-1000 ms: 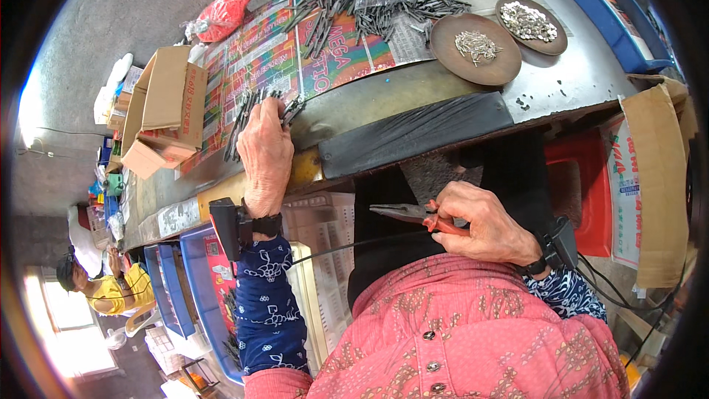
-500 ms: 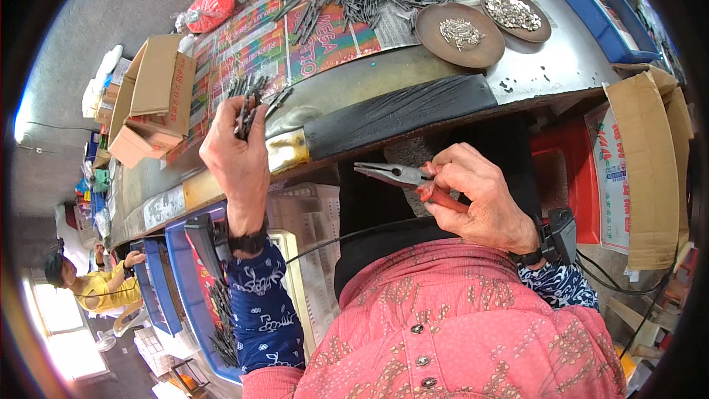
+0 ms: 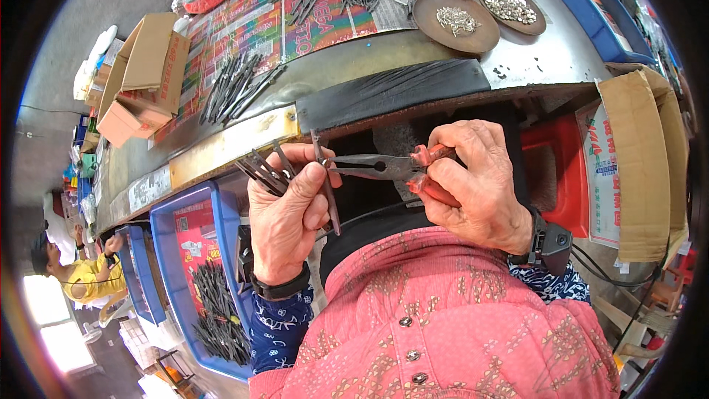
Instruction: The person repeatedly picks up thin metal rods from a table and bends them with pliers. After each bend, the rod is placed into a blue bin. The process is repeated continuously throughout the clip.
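My left hand [image 3: 281, 229] is closed round several thin dark strips [image 3: 260, 170] that fan out on its left side. One more dark strip [image 3: 332, 210] stands nearly upright between its thumb and fingers. With my right hand [image 3: 480, 181] I grip a pair of long-nose pliers [image 3: 377, 167] by the red handles. The pliers' tip meets the upright strip near its upper part, where a small shiny spot shows. Whether the jaws are clamped on it is too small to tell. Both hands are in front of my lap, below the table edge.
On the table [image 3: 384, 55] lie a small pile of dark strips [image 3: 240, 89] and larger heaps behind. Two brown dishes [image 3: 450, 38] hold small metal pieces. A cardboard box [image 3: 151, 66] stands left; a blue crate [image 3: 240, 251] with strips sits below. A person in yellow [image 3: 96, 281] works far left.
My left hand has come down and right from above the table pile, bringing dark strips to the pliers. The pliers' tip now meets one strip. My right hand has barely moved.
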